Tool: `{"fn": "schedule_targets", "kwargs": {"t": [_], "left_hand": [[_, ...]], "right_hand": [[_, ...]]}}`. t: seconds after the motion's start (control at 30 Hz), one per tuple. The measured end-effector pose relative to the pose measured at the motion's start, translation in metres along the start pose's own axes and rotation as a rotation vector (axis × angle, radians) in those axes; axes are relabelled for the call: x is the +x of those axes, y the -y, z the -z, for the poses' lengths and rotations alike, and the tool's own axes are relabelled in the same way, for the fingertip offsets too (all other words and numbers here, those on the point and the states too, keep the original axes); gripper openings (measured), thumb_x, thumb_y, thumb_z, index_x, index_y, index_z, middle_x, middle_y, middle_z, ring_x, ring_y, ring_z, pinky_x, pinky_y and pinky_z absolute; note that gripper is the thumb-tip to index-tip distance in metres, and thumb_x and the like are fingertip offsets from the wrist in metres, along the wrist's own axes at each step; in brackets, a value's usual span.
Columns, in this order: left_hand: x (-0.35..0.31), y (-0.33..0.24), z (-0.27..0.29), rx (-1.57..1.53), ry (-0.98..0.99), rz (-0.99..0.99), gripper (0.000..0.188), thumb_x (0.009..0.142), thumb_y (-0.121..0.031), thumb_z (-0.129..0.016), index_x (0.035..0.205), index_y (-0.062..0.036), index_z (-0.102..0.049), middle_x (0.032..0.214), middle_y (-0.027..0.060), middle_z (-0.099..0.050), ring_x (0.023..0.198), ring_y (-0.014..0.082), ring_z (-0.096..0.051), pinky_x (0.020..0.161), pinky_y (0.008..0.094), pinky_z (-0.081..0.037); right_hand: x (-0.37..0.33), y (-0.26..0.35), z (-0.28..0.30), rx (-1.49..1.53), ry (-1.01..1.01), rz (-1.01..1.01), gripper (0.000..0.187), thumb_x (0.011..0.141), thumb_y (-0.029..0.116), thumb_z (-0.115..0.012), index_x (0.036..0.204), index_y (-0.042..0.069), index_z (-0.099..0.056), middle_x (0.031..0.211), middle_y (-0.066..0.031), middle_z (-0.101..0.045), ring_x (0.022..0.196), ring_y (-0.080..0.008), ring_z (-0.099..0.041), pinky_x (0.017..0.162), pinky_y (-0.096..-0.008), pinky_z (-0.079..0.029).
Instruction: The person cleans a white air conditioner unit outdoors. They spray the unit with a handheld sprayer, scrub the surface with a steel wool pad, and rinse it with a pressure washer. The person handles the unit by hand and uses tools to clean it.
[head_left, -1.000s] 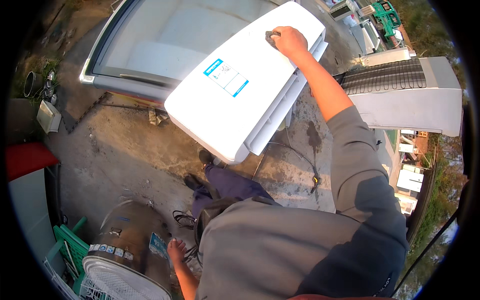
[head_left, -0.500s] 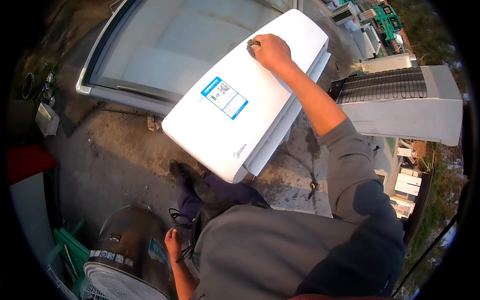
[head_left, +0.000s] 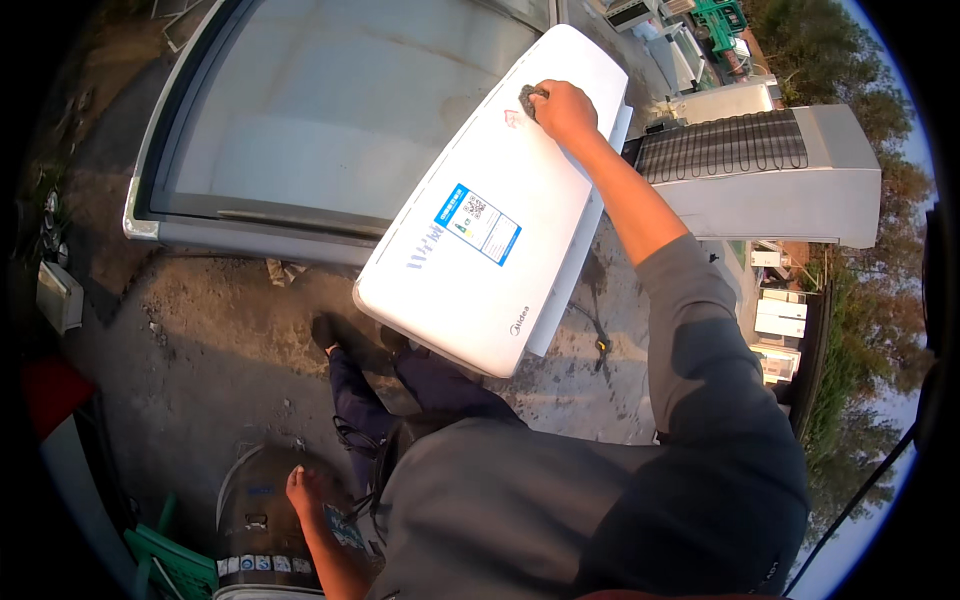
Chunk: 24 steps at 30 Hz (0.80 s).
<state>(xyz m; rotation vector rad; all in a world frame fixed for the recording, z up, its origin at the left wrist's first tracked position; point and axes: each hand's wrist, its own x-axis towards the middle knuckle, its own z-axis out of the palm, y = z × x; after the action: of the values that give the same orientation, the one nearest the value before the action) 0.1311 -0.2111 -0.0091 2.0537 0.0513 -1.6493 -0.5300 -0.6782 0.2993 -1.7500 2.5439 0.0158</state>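
A white air conditioner indoor unit [head_left: 450, 285] lies at a slant in front of me, its front panel facing up. My right hand [head_left: 568, 112] is closed round a dark grey scouring pad [head_left: 533, 101] and presses it on the panel near the far end. A small reddish smudge [head_left: 513, 119] shows just left of the pad. Farther down the panel is a blue and white label [head_left: 478, 224], with bluish streaks [head_left: 422, 246] beside it. My left hand [head_left: 304, 490] hangs low at my left side, fingers loosely bent, with nothing visible in it.
A large glass-topped chest freezer [head_left: 300, 130] stands behind the unit. At right lies a grey appliance with a black coil grid [head_left: 725, 145]. A dark rounded drum [head_left: 262, 505] and a green chair [head_left: 178, 560] are at lower left. A cable [head_left: 601, 345] runs over the ground.
My right hand with the pad has shifted along the panel, baring a reddish smudge. Bluish streaks now show near the label. My left hand has swung outward to the left, and the view has turned.
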Motion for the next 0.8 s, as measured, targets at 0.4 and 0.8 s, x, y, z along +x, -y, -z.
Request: {"fn": "schedule_targets", "kwargs": {"t": [0.4, 0.8], "left_hand": [[0.036, -0.076, 0.002, 0.052, 0.118, -0.038, 0.031, 0.101, -0.025, -0.065, 0.124, -0.0059, -0.062, 0.086, 0.0048, -0.067, 0.064, 0.0127, -0.059, 0.053, 0.0261, -0.048], [0.059, -0.086, 0.016, 0.167, 0.065, -0.019, 0.029, 0.097, -0.029, -0.068, 0.117, -0.0097, -0.062, 0.084, 0.0066, -0.066, 0.061, 0.0163, -0.059, 0.05, 0.0299, -0.048]], "right_hand": [[-0.056, 0.001, 0.011, -0.025, 0.155, -0.027, 0.053, 0.094, 0.046, -0.069, 0.135, 0.011, -0.066, 0.124, -0.0205, -0.065, 0.113, -0.0361, -0.066, 0.098, -0.0426, -0.052], [-0.029, 0.014, -0.006, -0.055, 0.032, 0.049, 0.031, 0.098, 0.027, -0.065, 0.125, 0.014, -0.072, 0.112, -0.0145, -0.067, 0.101, -0.0332, -0.068, 0.09, -0.0433, -0.054]]}}
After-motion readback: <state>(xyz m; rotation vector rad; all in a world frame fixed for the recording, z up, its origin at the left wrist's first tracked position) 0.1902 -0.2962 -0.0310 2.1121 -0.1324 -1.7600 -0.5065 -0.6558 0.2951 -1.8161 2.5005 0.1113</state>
